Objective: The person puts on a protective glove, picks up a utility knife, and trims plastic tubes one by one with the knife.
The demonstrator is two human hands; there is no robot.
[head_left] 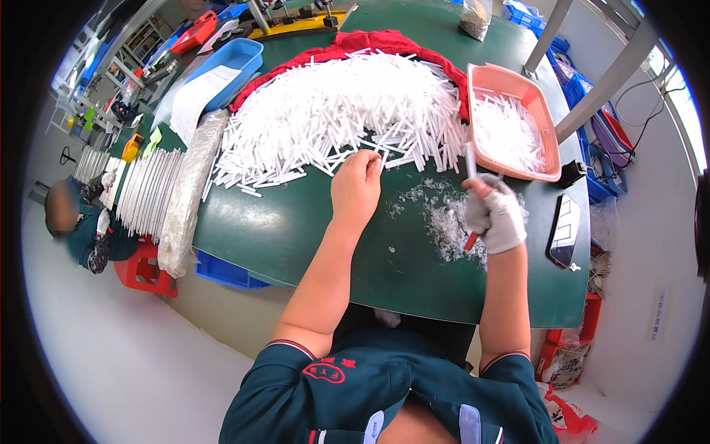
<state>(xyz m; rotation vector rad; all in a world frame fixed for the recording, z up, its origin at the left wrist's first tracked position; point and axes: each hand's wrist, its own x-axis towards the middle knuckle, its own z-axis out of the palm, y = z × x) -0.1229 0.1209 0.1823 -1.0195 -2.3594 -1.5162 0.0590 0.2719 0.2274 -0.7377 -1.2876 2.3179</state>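
Note:
A big heap of short white plastic tubes [340,111] lies on a red cloth [377,41] on the green table. At the heap's near edge is my left hand [359,185], bare, its fingers curled together; whatever they hold is hidden. My right hand [497,216], in a pale fingerless-looking glove, is closed and slightly blurred. A white tube [471,159] sticks up from its thumb side, and the red end of a tool [471,241] shows below it; the tool's kind is hidden. Beneath and beside this hand lie white plastic shavings [444,222].
A pink basket [551,140] holding more white tubes stands at the right. Near the right edge lies a phone [565,231], with a small black object [572,175] behind. A plastic-wrapped bundle [188,200] and a blue tray [248,55] are at the left; a person [81,222] sits beyond.

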